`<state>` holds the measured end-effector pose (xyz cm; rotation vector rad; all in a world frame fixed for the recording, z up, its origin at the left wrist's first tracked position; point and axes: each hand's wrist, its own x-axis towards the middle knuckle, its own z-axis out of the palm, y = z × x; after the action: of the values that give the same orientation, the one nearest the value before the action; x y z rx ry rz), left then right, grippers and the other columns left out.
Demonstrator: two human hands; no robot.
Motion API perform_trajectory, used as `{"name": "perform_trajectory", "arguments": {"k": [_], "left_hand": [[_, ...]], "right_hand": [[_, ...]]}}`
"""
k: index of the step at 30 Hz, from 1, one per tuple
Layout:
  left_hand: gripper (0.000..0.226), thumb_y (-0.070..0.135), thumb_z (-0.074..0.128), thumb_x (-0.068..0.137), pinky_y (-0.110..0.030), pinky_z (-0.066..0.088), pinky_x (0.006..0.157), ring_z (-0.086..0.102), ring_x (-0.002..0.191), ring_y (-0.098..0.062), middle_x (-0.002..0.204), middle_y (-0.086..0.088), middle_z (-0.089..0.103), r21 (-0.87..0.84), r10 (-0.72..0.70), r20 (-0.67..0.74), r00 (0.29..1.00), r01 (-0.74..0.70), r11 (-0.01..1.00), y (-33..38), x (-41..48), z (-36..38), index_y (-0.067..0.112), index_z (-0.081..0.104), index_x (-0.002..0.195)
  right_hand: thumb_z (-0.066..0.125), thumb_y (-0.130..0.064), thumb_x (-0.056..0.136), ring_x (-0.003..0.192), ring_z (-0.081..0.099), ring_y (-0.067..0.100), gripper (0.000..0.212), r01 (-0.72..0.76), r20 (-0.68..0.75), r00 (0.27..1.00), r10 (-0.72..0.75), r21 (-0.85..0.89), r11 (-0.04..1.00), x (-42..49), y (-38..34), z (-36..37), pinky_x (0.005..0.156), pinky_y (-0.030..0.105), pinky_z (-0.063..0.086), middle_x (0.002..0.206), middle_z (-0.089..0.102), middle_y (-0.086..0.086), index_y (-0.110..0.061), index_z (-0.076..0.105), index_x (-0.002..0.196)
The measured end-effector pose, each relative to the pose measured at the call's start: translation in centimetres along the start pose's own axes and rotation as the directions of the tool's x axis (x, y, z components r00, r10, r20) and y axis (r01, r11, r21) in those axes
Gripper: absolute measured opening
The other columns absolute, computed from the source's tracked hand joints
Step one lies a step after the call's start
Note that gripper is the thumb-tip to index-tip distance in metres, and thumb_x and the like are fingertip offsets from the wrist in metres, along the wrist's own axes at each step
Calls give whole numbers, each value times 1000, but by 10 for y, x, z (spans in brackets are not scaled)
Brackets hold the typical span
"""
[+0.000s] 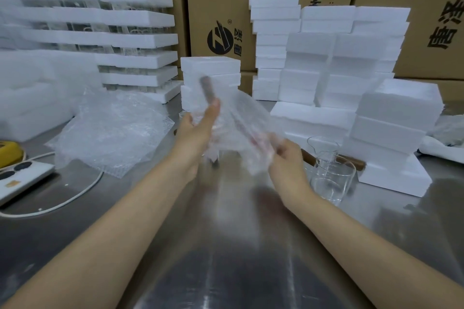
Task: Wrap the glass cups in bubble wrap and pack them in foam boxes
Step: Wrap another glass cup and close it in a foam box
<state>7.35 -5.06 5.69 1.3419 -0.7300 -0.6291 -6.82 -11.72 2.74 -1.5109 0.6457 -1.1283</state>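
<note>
Fingers [213,110] of the left hand [198,130] lie straight and together, flat against a sheet of bubble wrap [236,118] held up over the table. Those of the right hand [286,155] are curled and pinch the sheet's lower edge. The wrap is clear, pimpled plastic, smeared by motion blur. Through it a brown bar [208,88] shows, probably the wooden handle of a cup bundled inside, though the cup itself is too blurred to make out.

Just right of the right hand, bare glass cups [331,179] stand on the table, thin-walled and round, one with a brown handle; the wrist hides part of them. Left of the hands lies a crumpled pile of bubble wrap sheets [113,130]. Behind, white foam boxes [326,75], blocky and matte, rise in uneven stacks.

The table [226,271] is brushed steel with streaky reflections. At far left a white power strip [22,175] and its cable [82,190] are cut off by the frame edge. Printed cardboard cartons [221,7] form the backdrop.
</note>
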Motion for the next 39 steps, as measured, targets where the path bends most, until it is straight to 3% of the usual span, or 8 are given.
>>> {"name": "perform_trajectory", "arguments": {"k": [3,5,15,21,25,30,35,39], "left_hand": [[79,62,61,74,-28,55,75,70,96,-18,122,-5,67,-317,-44,95,995,72,946,-3,2,-2,15,47,136],[64,54,58,83,-35,51,93,67,106,-20,120,-5,68,-345,-43,206,978,114,932,-10,4,1,13,53,132],[50,48,67,79,-32,52,95,64,112,-16,119,3,68,60,-112,579,807,95,994,-20,-8,6,27,58,124],[54,45,66,79,-40,49,98,67,105,-21,113,-5,71,-65,-11,387,922,39,997,-17,-19,22,12,60,122],[60,47,67,76,-38,49,98,67,107,-19,116,-3,70,-33,-37,420,907,56,998,-16,-18,21,14,58,126],[50,51,62,78,-22,53,89,65,110,-12,117,4,69,52,-131,592,795,124,991,-10,-16,11,22,62,119],[53,50,62,77,-23,53,88,65,110,-12,117,2,69,-64,-122,574,810,193,979,-8,-20,14,19,61,121],[43,40,59,89,-30,54,90,67,105,-15,114,-1,71,-141,-89,355,931,147,979,-12,-18,21,18,59,126]], "right_hand": [[49,9,87,84,60,14,30,-2,-107,994,5,23,1000,0,2,-5,78,25,50,86,65,-5,-17,62,92],[55,1,90,89,62,17,18,-106,16,994,104,125,986,-1,3,0,89,34,51,100,66,3,-14,60,100],[62,1,84,76,69,17,12,-29,-58,998,29,5,1000,3,3,-12,66,23,56,77,73,1,-8,70,83],[38,-30,99,92,69,7,33,-142,194,971,138,5,990,2,1,-7,80,20,53,96,74,-5,-19,69,95],[55,-9,93,98,68,29,16,-134,82,989,126,110,985,3,-1,-7,94,43,53,99,73,12,-6,71,92],[77,-3,74,95,65,7,58,51,-69,997,-44,93,994,1,-2,-8,73,23,57,112,61,2,-14,45,121],[72,5,75,79,68,16,26,162,-132,979,-156,38,986,-1,-7,-7,67,28,56,91,71,11,3,64,100],[57,-40,87,102,64,10,41,6,134,991,-14,59,998,-3,2,-8,88,21,48,107,70,0,-8,67,111]]}}
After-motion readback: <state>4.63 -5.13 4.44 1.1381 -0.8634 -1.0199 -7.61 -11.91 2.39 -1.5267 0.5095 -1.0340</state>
